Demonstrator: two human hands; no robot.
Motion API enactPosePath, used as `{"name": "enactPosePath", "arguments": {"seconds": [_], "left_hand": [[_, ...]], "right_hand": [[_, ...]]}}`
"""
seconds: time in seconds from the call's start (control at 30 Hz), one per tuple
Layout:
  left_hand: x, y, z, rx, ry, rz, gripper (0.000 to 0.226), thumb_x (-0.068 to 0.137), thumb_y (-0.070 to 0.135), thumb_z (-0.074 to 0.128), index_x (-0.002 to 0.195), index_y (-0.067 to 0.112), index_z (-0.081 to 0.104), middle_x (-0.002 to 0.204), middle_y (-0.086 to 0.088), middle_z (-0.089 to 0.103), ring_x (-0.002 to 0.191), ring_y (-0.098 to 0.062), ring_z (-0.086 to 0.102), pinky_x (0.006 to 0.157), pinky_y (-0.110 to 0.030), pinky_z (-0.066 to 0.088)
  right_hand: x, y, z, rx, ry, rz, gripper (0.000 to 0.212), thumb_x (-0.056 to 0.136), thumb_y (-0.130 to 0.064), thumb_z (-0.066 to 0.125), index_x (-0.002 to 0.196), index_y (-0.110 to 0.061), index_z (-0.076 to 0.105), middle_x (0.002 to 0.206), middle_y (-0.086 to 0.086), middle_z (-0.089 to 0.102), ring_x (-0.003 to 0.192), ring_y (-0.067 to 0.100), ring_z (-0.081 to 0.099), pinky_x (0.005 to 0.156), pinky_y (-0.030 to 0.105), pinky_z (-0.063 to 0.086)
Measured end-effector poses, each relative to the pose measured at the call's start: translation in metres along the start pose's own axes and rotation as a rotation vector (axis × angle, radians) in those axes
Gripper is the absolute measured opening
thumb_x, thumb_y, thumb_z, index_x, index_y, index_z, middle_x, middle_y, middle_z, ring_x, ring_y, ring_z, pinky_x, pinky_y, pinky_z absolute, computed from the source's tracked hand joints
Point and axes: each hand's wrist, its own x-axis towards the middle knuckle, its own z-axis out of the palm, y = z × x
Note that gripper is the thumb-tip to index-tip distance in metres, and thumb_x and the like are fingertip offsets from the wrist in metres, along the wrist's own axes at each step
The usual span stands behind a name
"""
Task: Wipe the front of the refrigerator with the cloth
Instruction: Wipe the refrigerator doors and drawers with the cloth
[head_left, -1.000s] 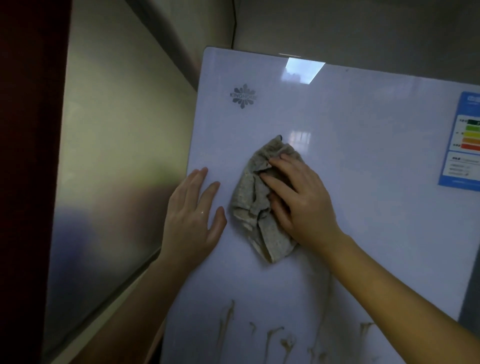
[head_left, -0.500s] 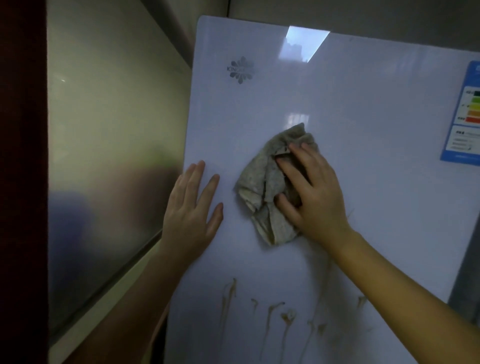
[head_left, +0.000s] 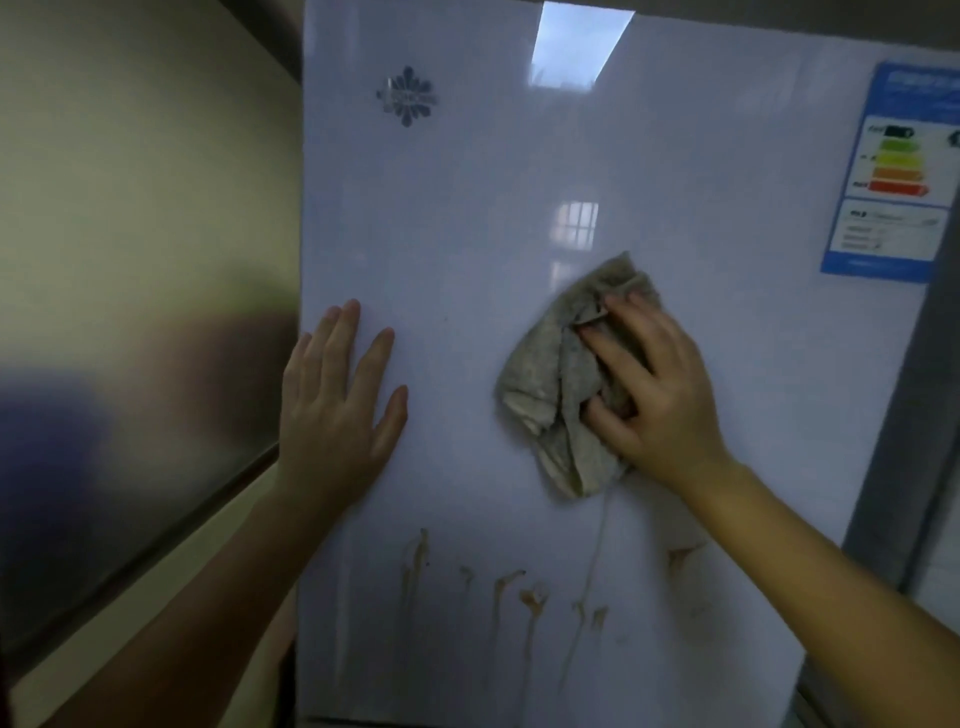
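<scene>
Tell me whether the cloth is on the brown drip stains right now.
No, the cloth lies higher on the refrigerator, clear above the stains.

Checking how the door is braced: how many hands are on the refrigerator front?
2. The left hand lies flat on the refrigerator near its left edge; the right hand holds the cloth against it, further right.

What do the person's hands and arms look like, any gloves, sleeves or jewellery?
Both are bare. The left hand and right hand wear no gloves, and no rings show on the visible fingers. The left forearm and right forearm show no sleeve, watch or bracelet as far as the frame reaches.
</scene>
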Motion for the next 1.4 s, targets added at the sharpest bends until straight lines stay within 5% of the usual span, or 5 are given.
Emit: {"name": "enactPosePath", "arguments": {"seconds": [0.27,0.5,0.97,1.23,1.4], "left_hand": [[0.007,0.029,0.004,-0.027,-0.029,-0.019,0.058,0.099,0.037,0.049,0.15,0.009,0.043,0.162,-0.02,0.032,0.15,-0.038,0.029,0.123,-0.05,0.021],[0.007,0.03,0.005,-0.002,-0.045,-0.028,0.058,0.099,0.038,0.046,0.149,0.008,0.044,0.161,-0.02,0.032,0.149,-0.039,0.031,0.122,-0.052,0.024],[0.028,-0.003,-0.015,-0.017,-0.036,-0.147,0.059,0.099,0.039,0.041,0.146,0.003,0.046,0.16,-0.02,0.035,0.147,-0.039,0.034,0.12,-0.045,0.027],[0.023,-0.019,-0.01,0.004,-0.025,-0.053,0.057,0.101,0.038,0.044,0.149,0.007,0.045,0.162,-0.018,0.032,0.148,-0.036,0.032,0.119,-0.044,0.029],[0.02,-0.024,-0.001,-0.037,-0.012,-0.037,0.059,0.101,0.038,0.044,0.153,0.009,0.04,0.164,-0.016,0.028,0.152,-0.034,0.027,0.124,-0.038,0.02]], "right_hand": [[-0.046,0.005,-0.003,0.029,-0.17,-0.309,0.045,0.092,-0.027,0.069,0.132,-0.007,0.068,0.149,0.019,0.052,0.141,0.038,0.049,0.116,0.051,0.042],[-0.023,0.036,-0.023,0.02,-0.032,-0.04,0.051,0.096,-0.033,0.06,0.138,-0.005,0.063,0.152,0.022,0.048,0.145,0.04,0.042,0.121,0.051,0.035],[0.041,0.037,-0.018,0.046,-0.012,-0.055,0.056,0.086,-0.028,0.068,0.138,-0.007,0.062,0.153,0.02,0.048,0.145,0.039,0.041,0.12,0.05,0.035],[0.038,-0.014,0.026,0.07,-0.275,-0.523,0.052,0.084,-0.026,0.068,0.134,-0.011,0.066,0.151,0.018,0.053,0.142,0.037,0.048,0.117,0.052,0.041],[0.067,-0.006,0.021,0.079,-0.204,-0.463,0.044,0.089,-0.019,0.065,0.131,-0.007,0.068,0.15,0.02,0.054,0.142,0.039,0.048,0.116,0.049,0.041]]}}
